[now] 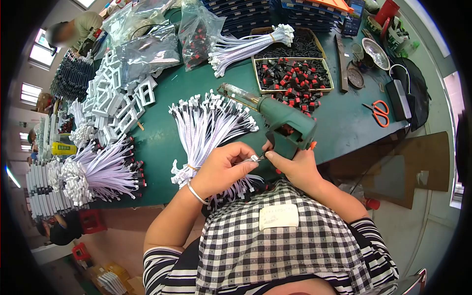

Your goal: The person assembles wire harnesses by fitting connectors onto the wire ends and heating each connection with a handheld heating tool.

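Observation:
My left hand (pixel 223 169) pinches a small white connector (pixel 254 158) between thumb and fingertips, just in front of my apron. Close beside it, my right hand (pixel 300 169) has thumb and finger together on something small and dark, too tiny to name. A green heat gun (pixel 290 118) rests on the table right above my right hand, its metal nozzle pointing up and left. Under and behind my left hand lies a banded bundle of white flat cables (pixel 199 132) with white and black connector ends.
A tray of black and red parts (pixel 295 73) sits behind the heat gun, some spilled over its edge. White frames (pixel 113 103) and another cable bundle (pixel 105 172) cover the left. Orange scissors (pixel 380 114) lie at right. A person (pixel 86 29) is at far left.

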### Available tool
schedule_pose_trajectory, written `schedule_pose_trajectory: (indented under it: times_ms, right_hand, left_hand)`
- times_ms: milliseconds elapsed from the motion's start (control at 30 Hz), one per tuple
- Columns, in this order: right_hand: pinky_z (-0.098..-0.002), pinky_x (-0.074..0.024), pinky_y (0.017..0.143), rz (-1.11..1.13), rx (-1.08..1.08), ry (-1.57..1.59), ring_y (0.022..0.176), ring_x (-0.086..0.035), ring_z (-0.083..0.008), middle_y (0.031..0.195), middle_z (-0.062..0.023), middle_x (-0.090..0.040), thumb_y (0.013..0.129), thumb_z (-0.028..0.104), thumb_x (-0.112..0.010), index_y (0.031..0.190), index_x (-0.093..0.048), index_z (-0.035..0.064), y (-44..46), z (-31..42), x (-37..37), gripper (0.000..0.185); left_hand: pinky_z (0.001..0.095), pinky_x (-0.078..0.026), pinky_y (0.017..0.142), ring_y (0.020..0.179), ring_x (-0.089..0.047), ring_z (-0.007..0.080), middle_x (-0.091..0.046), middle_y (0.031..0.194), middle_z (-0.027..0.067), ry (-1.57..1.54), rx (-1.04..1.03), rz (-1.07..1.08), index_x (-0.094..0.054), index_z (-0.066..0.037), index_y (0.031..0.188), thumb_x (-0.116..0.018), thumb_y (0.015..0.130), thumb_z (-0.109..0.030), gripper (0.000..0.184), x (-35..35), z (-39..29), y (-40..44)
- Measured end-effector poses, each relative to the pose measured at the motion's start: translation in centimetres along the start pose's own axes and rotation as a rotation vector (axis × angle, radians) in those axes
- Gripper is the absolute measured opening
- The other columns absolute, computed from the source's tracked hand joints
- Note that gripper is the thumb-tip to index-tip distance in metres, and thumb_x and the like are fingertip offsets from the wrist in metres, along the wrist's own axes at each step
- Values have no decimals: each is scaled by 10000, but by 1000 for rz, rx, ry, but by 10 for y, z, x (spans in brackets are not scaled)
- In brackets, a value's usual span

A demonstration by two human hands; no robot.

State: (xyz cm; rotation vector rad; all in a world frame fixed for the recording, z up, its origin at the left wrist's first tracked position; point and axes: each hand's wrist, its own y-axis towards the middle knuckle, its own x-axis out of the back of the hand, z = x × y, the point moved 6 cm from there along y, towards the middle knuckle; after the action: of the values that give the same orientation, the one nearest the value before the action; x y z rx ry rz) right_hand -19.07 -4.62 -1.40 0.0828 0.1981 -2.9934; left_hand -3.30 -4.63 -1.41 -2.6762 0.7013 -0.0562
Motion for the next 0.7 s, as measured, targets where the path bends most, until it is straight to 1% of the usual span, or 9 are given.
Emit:
schedule_pose_trajectory:
  times_ms: [67,100,167,267,367,467,567,700]
  right_hand:
    - [-242,-458,675,17,-53,-35,740,-554,-79,806,-23,-605,753,65,-643,912,-582,-5,0,-2,0,184]
    - [-243,-459,678,26,-80,-52,743,-554,-79,808,-24,-605,749,63,-646,914,-581,-5,0,-3,0,190]
    - [-244,-458,683,21,-13,-14,747,-555,-80,814,-30,-608,747,65,-648,912,-581,-3,-1,3,-1,191]
    - [-246,-459,690,30,27,-46,753,-557,-84,825,-36,-612,744,67,-652,908,-583,1,1,5,0,190]
    - [-248,-460,695,42,15,-52,758,-558,-88,832,-36,-614,741,69,-656,909,-584,2,3,1,2,195]
    - [-252,-462,700,66,-63,-38,763,-561,-92,838,-38,-618,737,71,-659,913,-588,1,4,4,2,203]
    - [-253,-463,702,76,-117,-24,764,-565,-95,843,-44,-624,733,73,-661,917,-592,-3,4,-1,1,211]
    - [-252,-466,704,92,-114,-9,762,-570,-97,848,-54,-630,734,74,-660,924,-594,-9,4,0,-1,218]
  left_hand:
    - [168,-379,512,607,-481,26,-532,719,-14,16,-39,5,-549,-27,885,-605,810,-50,96,0,1,2]
    - [170,-385,517,614,-486,31,-536,729,-9,69,-40,-15,-545,-25,881,-601,811,-48,92,0,0,2]
    - [175,-396,527,627,-497,42,-543,747,1,174,-43,-54,-538,-21,874,-592,813,-45,84,0,0,3]
    - [184,-424,562,662,-516,59,-554,779,22,257,-158,-25,-532,-13,873,-577,816,-40,77,-4,-2,4]
    - [194,-445,598,690,-529,70,-560,804,40,192,-49,-39,-526,-8,860,-569,819,-38,67,-3,3,4]
    - [201,-452,610,695,-532,71,-561,805,45,205,-109,-59,-519,-11,845,-570,813,-36,65,-1,5,5]
    - [202,-442,600,692,-532,74,-562,797,49,138,-67,-57,-510,-12,829,-570,796,-28,70,-3,3,4]
    - [202,-426,587,685,-529,77,-563,784,47,168,-48,-53,-494,-16,799,-560,775,-15,71,-4,3,7]
